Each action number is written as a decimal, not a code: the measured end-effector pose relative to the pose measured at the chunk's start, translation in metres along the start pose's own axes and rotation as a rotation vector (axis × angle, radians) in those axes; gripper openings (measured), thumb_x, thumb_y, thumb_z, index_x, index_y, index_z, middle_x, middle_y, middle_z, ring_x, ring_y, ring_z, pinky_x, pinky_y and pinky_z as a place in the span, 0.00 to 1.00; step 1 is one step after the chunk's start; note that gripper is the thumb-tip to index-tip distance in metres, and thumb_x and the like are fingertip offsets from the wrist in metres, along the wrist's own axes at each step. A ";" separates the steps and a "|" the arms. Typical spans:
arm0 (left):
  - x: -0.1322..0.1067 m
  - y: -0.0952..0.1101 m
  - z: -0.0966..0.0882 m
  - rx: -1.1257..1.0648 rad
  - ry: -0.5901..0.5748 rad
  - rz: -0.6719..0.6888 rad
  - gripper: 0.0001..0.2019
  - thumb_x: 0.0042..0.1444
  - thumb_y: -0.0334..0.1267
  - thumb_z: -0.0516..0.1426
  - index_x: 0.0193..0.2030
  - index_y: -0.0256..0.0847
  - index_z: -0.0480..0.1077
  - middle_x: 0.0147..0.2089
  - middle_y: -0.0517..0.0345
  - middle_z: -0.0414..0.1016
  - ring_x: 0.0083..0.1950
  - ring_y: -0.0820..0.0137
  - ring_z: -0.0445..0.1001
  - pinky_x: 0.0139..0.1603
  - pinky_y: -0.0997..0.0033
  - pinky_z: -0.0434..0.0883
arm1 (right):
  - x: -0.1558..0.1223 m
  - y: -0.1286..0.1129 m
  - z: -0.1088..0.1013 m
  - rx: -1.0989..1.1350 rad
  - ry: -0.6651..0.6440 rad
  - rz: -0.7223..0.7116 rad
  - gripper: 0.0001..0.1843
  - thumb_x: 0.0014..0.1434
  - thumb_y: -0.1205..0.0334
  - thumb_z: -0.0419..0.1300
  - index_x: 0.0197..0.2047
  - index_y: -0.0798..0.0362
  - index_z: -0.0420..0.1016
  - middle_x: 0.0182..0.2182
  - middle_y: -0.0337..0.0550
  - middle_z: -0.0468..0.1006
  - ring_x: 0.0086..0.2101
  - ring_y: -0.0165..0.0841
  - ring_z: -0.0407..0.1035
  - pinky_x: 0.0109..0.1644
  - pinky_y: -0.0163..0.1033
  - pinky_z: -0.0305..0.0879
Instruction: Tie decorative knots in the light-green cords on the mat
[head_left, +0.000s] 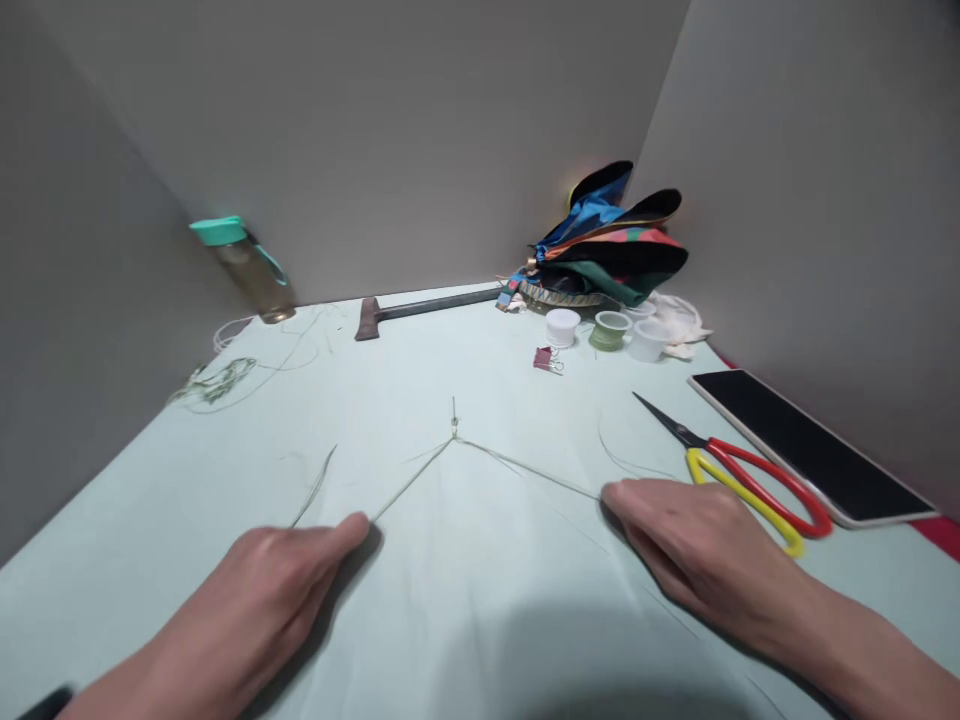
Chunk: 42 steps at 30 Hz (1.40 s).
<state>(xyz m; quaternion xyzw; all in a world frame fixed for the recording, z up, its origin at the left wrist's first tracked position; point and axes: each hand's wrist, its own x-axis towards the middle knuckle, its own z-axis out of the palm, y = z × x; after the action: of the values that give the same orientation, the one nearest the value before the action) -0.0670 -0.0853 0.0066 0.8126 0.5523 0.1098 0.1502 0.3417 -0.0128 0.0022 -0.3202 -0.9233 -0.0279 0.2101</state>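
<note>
Thin green cord runs from both hands up to a small knot in the middle of the table, forming a wide upturned V. A short pin-like piece stands just above the knot. My left hand, at the lower left, pinches one strand between thumb and fingers, with loose ends sticking out behind it. My right hand, at the lower right, is closed on the other strand, and a fine tail trails below it. Both strands look taut. Close to my right hand lie scissors with red and yellow handles.
A phone lies at the right edge. Behind are thread spools, a binder clip, a colourful fabric bundle and a hammer-like tool. A bottle and tangled cord are at the left.
</note>
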 end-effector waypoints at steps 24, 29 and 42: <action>0.028 0.024 -0.026 0.106 -0.097 0.038 0.12 0.71 0.43 0.62 0.55 0.39 0.76 0.51 0.52 0.81 0.45 0.63 0.82 0.46 0.57 0.83 | -0.001 0.020 0.009 -0.105 -0.147 0.153 0.17 0.72 0.54 0.64 0.60 0.53 0.75 0.54 0.49 0.79 0.47 0.40 0.78 0.49 0.51 0.79; 0.031 0.020 -0.025 0.070 -0.083 0.051 0.13 0.71 0.44 0.62 0.56 0.39 0.75 0.53 0.51 0.81 0.47 0.61 0.82 0.47 0.55 0.83 | -0.004 0.028 0.009 -0.117 -0.131 0.156 0.17 0.72 0.54 0.64 0.60 0.53 0.75 0.55 0.49 0.79 0.47 0.41 0.78 0.50 0.51 0.79; 0.036 0.015 -0.031 0.070 -0.133 0.109 0.14 0.71 0.44 0.62 0.56 0.39 0.75 0.54 0.51 0.81 0.47 0.61 0.82 0.48 0.55 0.83 | -0.009 0.041 0.010 -0.170 -0.084 0.147 0.16 0.72 0.54 0.64 0.58 0.53 0.76 0.52 0.47 0.80 0.44 0.39 0.78 0.47 0.48 0.80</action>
<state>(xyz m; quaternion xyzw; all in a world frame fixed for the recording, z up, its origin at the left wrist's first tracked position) -0.0511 -0.0535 0.0412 0.8518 0.4993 0.0442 0.1521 0.3693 0.0165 -0.0141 -0.4047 -0.8996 -0.0772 0.1449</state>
